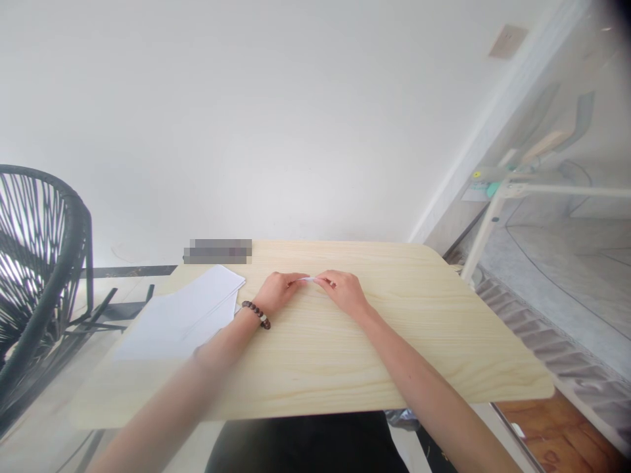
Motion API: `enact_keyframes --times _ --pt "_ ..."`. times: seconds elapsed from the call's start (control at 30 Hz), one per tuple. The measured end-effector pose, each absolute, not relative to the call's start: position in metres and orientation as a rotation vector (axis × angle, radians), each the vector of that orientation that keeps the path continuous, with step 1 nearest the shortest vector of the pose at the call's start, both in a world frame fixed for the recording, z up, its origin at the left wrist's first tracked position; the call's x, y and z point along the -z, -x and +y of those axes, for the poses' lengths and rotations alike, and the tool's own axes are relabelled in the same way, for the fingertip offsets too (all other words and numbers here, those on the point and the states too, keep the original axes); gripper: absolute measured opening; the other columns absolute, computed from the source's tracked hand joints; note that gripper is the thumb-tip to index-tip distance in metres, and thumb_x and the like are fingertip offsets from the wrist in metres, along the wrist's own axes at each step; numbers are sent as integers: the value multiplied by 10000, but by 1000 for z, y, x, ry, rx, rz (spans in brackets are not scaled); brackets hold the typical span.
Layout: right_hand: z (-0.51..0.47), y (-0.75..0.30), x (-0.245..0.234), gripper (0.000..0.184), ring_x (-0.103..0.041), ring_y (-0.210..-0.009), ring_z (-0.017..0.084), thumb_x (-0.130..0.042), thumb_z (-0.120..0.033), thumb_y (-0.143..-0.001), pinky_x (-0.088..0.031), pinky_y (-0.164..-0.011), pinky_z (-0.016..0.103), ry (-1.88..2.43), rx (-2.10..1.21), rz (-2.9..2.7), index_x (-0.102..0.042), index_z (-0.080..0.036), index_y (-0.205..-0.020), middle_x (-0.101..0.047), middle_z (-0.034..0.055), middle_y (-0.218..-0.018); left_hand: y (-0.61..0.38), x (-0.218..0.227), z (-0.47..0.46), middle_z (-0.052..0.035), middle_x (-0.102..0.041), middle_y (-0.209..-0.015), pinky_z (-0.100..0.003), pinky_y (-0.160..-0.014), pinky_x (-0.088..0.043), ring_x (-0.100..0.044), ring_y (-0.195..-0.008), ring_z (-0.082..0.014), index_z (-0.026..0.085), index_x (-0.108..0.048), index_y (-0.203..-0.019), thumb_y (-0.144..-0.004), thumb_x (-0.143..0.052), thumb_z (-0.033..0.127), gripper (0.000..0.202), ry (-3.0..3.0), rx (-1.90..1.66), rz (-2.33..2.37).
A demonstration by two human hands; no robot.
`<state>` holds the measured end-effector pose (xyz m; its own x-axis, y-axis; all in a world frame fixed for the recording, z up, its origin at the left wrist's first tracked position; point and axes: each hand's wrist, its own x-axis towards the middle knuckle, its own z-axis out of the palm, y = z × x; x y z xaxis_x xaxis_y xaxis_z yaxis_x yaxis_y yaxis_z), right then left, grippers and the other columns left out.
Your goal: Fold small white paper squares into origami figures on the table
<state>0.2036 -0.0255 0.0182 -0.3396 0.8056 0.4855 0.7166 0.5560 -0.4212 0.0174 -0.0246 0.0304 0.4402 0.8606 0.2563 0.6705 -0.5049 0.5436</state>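
My left hand [277, 290] and my right hand [344, 291] meet near the middle of a light wooden table [374, 355]. Both pinch a small white strip of paper [308, 279] between their fingertips, one at each end, just above the tabletop. A dark beaded bracelet [256, 315] sits on my left wrist. A stack of white paper sheets [185, 318] lies on the table to the left of my left hand.
A black woven-cord chair [37, 263] stands left of the table. The white wall lies right behind the table's far edge. At the right is a glass partition, with a white frame [497, 203] seen through it. A blurred patch [217, 251] lies at the table's far edge.
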Motion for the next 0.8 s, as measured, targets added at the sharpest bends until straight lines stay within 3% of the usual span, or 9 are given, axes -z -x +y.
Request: enact_keyframes --times 0.4,0.63,0.8 --pt "-26 -205 -20 255 -525 -628 92 -383 -353 -808 -355 -592 178 1209 -228 -2124 -596 -217 -778 -617 0 -727 -15 -34 -26 7 -645 -732 -194 -557 -355 -499 -547 -106 235 -593 -972 -810 -317 369 347 -2353 -743 1303" --pt "-25 -203 -20 267 -530 -598 96 -398 -381 -789 -385 -584 191 1222 -309 -2008 -594 -201 -768 -618 5 -712 -19 -34 -27 -11 -651 -715 -211 -554 -382 -539 -579 -135 188 -578 -1005 -792 -329 408 394 -2252 -806 1360" --pt "-22 -204 -15 239 -559 -627 100 -420 -367 -776 -410 -577 191 1177 -435 -1911 -591 -200 -785 -624 -2 -726 -19 -34 -27 -14 -654 -784 -213 -583 -393 -548 -631 -140 189 -596 -973 -783 -345 411 385 -2227 -843 1332"
